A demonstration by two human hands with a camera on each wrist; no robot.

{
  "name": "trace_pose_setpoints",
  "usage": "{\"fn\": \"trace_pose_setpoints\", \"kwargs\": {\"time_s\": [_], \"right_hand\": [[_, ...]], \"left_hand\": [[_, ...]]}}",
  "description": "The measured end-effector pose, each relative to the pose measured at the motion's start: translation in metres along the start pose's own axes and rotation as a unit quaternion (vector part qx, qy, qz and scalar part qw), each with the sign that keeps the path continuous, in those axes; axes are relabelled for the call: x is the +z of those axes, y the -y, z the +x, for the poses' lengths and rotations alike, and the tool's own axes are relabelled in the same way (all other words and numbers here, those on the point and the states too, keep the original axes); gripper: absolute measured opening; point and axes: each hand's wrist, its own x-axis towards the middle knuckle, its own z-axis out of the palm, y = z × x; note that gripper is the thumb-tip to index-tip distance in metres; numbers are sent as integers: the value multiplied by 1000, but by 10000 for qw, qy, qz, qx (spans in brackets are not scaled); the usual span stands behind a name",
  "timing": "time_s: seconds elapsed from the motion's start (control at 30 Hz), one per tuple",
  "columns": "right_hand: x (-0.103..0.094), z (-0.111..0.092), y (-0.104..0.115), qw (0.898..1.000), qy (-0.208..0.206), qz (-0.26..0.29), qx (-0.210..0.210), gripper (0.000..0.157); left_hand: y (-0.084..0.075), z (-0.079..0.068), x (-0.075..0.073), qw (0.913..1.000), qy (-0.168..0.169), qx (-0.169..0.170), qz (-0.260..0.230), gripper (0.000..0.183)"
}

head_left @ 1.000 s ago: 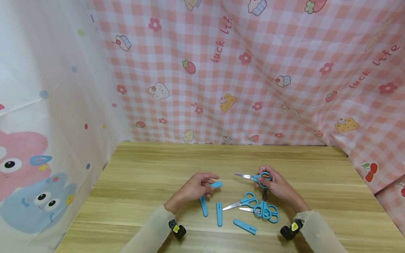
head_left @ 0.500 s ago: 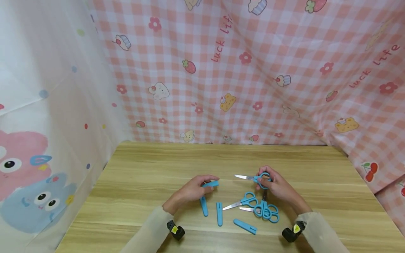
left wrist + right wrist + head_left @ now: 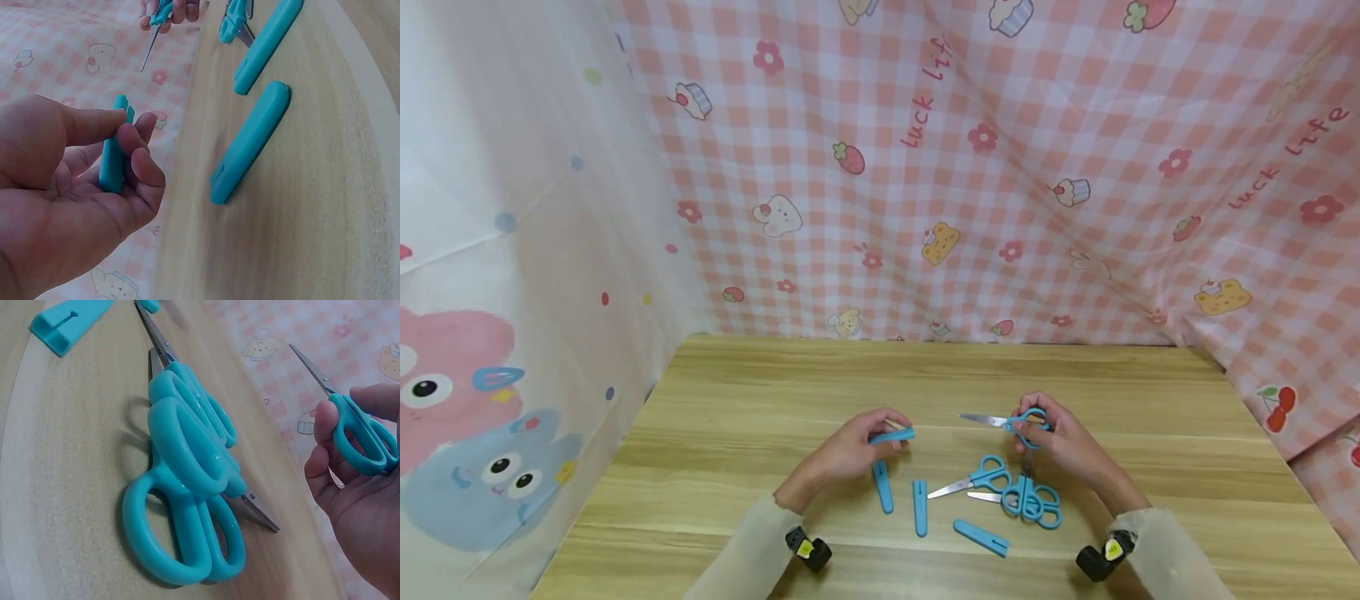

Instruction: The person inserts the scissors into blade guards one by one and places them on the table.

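My left hand (image 3: 853, 442) pinches a blue scissors cover (image 3: 112, 162) between thumb and fingers, its slotted end toward the right hand. Opposite it, my right hand (image 3: 1056, 433) grips the blue handles of a pair of scissors (image 3: 359, 434), blades together and pointing left. A gap separates the blade tip from the cover. Below the right hand, several more blue-handled scissors (image 3: 973, 481) lie in an overlapping pile on the table. One loose cover (image 3: 883, 487) lies just under the left hand, a second cover (image 3: 920, 508) near the middle, and a third cover (image 3: 981, 538) closer to the front.
The wooden table (image 3: 737, 383) runs back to a pink checked cloth (image 3: 880, 208) hanging behind it. A white printed cloth (image 3: 535, 208) hangs on the left. Each wrist wears a small black camera, such as the left wrist camera (image 3: 808, 550).
My left hand has drawn slightly left, and the cover in it has turned and sits deeper in the fingers. The right hand with the scissors has shifted only a little to the right.
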Motion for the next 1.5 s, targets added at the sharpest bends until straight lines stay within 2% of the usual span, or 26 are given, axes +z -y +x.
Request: {"fn": "trace_pose_setpoints", "kwargs": {"time_s": [0.27, 0.63, 0.87, 1.23, 1.5], "right_hand": [[-2, -2, 2, 9999, 27, -20, -121, 23], [-2, -7, 9, 9997, 125, 32, -190, 24], [-1, -8, 11, 9996, 174, 65, -204, 24], [-1, -7, 16, 9985, 288, 169, -438, 23], [1, -8, 23, 9983, 423, 50, -408, 21]], "left_hand": [[0, -1, -2, 9997, 42, 126, -223, 21], [-4, 1, 0, 9967, -124, -137, -792, 20], [-8, -1, -1, 9947, -257, -131, -989, 20], [-11, 1, -4, 9957, -159, -10, -909, 24], [-14, 3, -4, 9963, -177, 85, -841, 23]]}}
